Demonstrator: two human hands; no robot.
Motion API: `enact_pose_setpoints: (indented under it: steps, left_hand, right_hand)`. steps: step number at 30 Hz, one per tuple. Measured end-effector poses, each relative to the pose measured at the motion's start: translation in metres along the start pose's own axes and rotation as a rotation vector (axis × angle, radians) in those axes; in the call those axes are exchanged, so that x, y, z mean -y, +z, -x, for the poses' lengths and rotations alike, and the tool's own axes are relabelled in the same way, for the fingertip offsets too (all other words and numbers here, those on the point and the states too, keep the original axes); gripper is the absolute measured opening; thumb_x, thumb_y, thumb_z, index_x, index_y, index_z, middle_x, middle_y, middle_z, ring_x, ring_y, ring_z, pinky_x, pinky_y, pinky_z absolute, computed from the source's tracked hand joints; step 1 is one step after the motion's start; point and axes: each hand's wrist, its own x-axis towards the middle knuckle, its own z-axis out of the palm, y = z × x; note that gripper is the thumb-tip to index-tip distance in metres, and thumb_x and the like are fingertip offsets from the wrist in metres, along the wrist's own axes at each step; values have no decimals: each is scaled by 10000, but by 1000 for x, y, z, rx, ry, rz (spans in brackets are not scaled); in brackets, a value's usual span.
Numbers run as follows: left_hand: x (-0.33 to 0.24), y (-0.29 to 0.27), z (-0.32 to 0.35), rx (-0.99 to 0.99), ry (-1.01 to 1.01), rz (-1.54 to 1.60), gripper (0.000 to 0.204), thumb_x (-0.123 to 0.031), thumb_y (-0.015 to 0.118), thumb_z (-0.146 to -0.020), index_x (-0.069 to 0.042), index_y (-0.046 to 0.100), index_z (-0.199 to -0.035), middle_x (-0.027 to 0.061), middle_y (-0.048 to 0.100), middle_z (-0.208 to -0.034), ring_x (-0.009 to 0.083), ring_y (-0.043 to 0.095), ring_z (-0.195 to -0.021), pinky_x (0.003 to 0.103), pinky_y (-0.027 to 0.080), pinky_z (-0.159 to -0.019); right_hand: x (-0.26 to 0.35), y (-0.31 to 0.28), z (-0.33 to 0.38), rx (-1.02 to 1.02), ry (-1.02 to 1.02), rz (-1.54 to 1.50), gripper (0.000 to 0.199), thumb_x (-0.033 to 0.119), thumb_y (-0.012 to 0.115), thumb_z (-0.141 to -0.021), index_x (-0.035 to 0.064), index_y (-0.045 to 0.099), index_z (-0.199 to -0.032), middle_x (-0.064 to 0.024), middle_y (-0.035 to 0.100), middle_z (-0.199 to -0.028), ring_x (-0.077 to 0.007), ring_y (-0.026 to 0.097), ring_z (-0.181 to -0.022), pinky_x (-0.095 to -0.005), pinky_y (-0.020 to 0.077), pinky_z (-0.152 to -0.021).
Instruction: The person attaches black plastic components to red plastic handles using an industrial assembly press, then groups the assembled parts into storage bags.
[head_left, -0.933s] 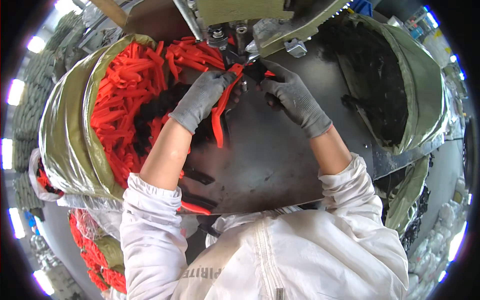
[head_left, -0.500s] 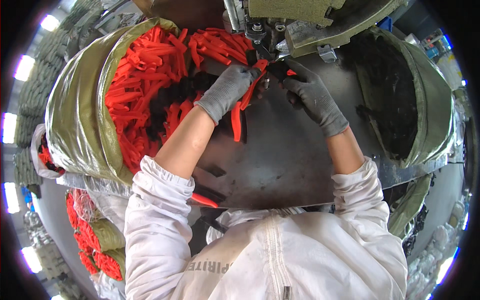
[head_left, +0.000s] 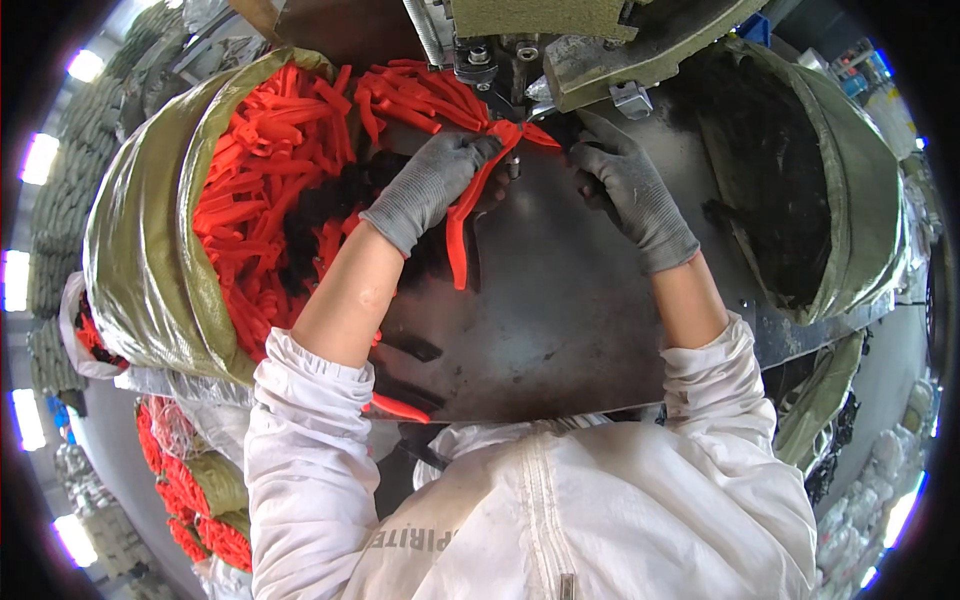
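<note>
Pinching the upper end of an orange strap (head_left: 462,232) between curled fingers, the left hand (head_left: 432,185), in a grey knit glove, held it up against the underside of the machine head (head_left: 560,45); the rest of the strap hung down from the hand and lay across the dark metal worktable (head_left: 560,320). The right hand (head_left: 628,185), gloved alike, was closed narrowly on the other side of the same strap, its fingertips (head_left: 585,152) pressed to the short orange end that showed just beside the needle area. Both hands lay near each other, with the folded part of the strap between them directly under the machine's metal fittings (head_left: 630,98). To the person's left, an olive-green sack (head_left: 135,250) stood open beside the table, heaped with loose orange straps (head_left: 270,150), and some dark pieces lay among them near the left forearm. To the right, a second olive-green sack (head_left: 870,200) stood open, and its contents looked dark; what they were could not be told. One stray orange piece (head_left: 400,408) lay at the near edge of the table, just beside the left white sleeve (head_left: 300,430). Below and to the left, bundled orange pieces (head_left: 215,535) lay on the floor.
</note>
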Motion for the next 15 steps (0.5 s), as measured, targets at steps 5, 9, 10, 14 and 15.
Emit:
enact_pose_setpoints:
  steps: [5, 9, 10, 14, 15]
  left_hand:
    - [-3, -2, 2, 31, 10, -38, 431, -414, 620, -1063, -11, 704, -1191, 65, 720, -927, 166, 720, -795, 346, 644, -764]
    - [-2, 0, 5, 23, -15, -30, 420, -403, 620, -1064, -10, 705, -1186, 75, 722, -926, 169, 719, -794, 347, 642, -753]
    - [-3, -1, 6, 21, -2, -11, 414, -397, 620, -1064, -11, 705, -1188, 79, 724, -932, 170, 718, -793, 348, 640, -748]
    - [-6, 2, 4, -11, -62, 19, 421, -405, 610, -1068, -14, 709, -1188, 78, 733, -937, 173, 718, -777, 344, 635, -731]
    - [-7, 3, 6, -9, -23, -11, 422, -406, 605, -1070, -15, 710, -1188, 80, 737, -929, 173, 718, -773, 341, 632, -725]
  right_hand:
    - [10, 12, 12, 45, -51, 61, 628, 179, 635, -960, 72, 483, -1560, -15, 676, -968, -54, 541, -646, -213, 450, -541]
    - [11, 14, 14, 53, -45, 62, 640, 131, 633, -930, 58, 491, -1550, -60, 695, -965, -83, 571, -667, -252, 508, -612]
    - [11, 17, 12, 42, -53, 73, 642, 131, 635, -930, 59, 490, -1551, -58, 693, -960, -82, 572, -668, -249, 504, -611]
    - [10, 18, 12, 45, -41, 53, 638, 133, 644, -933, 54, 493, -1548, -51, 687, -944, -79, 573, -662, -243, 491, -594]
    - [10, 16, 12, 49, -41, 55, 638, 133, 644, -933, 54, 493, -1548, -51, 687, -944, -79, 573, -662, -243, 491, -594]
